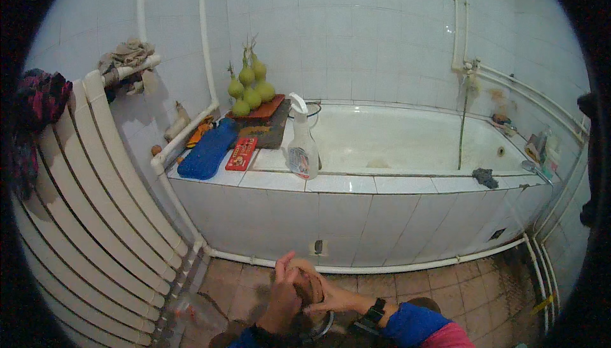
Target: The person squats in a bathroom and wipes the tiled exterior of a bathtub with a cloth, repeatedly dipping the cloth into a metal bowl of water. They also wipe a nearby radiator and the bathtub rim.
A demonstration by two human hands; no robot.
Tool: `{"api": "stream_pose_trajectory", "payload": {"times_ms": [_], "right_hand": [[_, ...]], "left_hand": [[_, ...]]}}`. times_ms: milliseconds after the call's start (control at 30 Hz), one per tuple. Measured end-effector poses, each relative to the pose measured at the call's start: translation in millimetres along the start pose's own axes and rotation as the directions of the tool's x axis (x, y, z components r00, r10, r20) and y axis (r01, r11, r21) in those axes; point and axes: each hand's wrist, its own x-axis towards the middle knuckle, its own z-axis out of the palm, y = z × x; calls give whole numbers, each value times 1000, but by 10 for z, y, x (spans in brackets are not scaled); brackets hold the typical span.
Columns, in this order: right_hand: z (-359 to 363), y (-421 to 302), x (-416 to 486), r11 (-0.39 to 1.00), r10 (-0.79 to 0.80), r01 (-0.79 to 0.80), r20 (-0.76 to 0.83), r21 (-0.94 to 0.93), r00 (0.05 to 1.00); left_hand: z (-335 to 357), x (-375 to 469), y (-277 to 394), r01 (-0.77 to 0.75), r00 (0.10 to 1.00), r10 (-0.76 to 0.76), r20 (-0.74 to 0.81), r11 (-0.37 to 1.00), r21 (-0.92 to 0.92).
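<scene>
At the bottom centre, my right hand (336, 296) is wrapped around a brownish rounded object (305, 274) that may be a dried gourd; its kind is not certain. My left hand (285, 290) is against the left side of the same object, with its index finger raised; whether it grips the object cannot be told. A watch with a dark strap (375, 310) is on my right wrist. Below the hands, a curved metallic rim (327, 326) shows in part, mostly hidden.
Ahead stands a tiled bathtub (343, 183) with a spray bottle (302, 150), a blue hot-water bottle (207, 150), a red packet (242, 153) and green bottle gourds (250, 92) on its left end. A radiator (100, 204) is at left; a clear plastic container (198, 312) lies beside it.
</scene>
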Motion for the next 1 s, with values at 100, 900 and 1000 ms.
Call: {"api": "stream_pose_trajectory", "payload": {"times_ms": [100, 900, 1000], "right_hand": [[-44, 87, 34, 981, -13, 15, -10, 193, 1000], [-2856, -1092, -979, 745, -410, -412, -848, -524, 336], [-3093, -977, -1036, 332, -378, -841, -877, -428, 297]], "left_hand": [[-111, 29, -67, -301, 954, 282, 106, 896, 325], [-688, 66, -197, -112, 985, 79, 156, 970, 214], [-718, 54, -190, -55, 994, 27, 106, 960, 273]]}}
